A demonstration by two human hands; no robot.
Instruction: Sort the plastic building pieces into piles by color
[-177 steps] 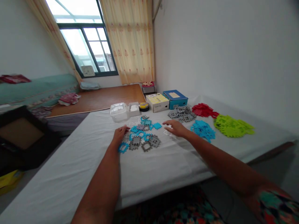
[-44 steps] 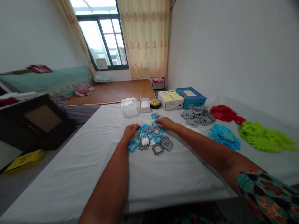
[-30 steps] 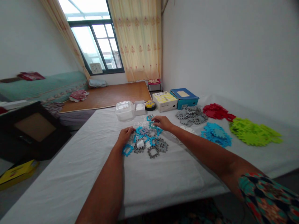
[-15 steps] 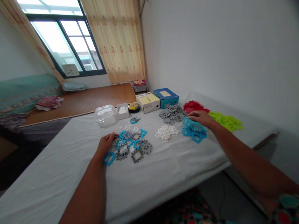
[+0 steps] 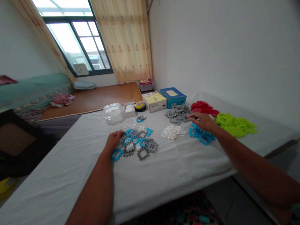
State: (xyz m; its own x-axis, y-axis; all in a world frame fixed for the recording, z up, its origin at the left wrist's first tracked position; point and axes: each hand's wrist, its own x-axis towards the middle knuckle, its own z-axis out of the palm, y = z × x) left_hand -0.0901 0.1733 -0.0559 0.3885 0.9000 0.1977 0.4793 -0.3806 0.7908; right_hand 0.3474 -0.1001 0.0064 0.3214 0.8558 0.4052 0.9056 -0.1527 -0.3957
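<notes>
My left hand (image 5: 114,141) rests on the table at the left edge of a mixed heap of blue and grey plastic interlocking pieces (image 5: 143,153), its fingers loosely bent and apart. A blue square-holed piece (image 5: 117,154) lies just below that hand. My right hand (image 5: 203,121) reaches over a pile of blue interlocking pieces (image 5: 203,137), fingers stretched toward the grey interlocking pieces (image 5: 176,115); no held piece shows in it. Part of the blue pile is hidden beneath this hand. Small white window-like grids (image 5: 172,133) lie between the two hands.
Red pieces (image 5: 203,107) and yellow-green pieces (image 5: 235,125) are piled along the wall side. Behind stand a blue box (image 5: 173,97), a yellow-white box (image 5: 154,102), a round black-and-yellow tin (image 5: 140,107), a small white box (image 5: 129,110) and a clear container (image 5: 113,114). White cloth (image 5: 154,181) covers the table.
A blurred blue piece under my right hand has come away onto the blue pile. The right fingers now reach nearer the grey pile. My left hand stays by the mixed heap; the view has shifted left.
</notes>
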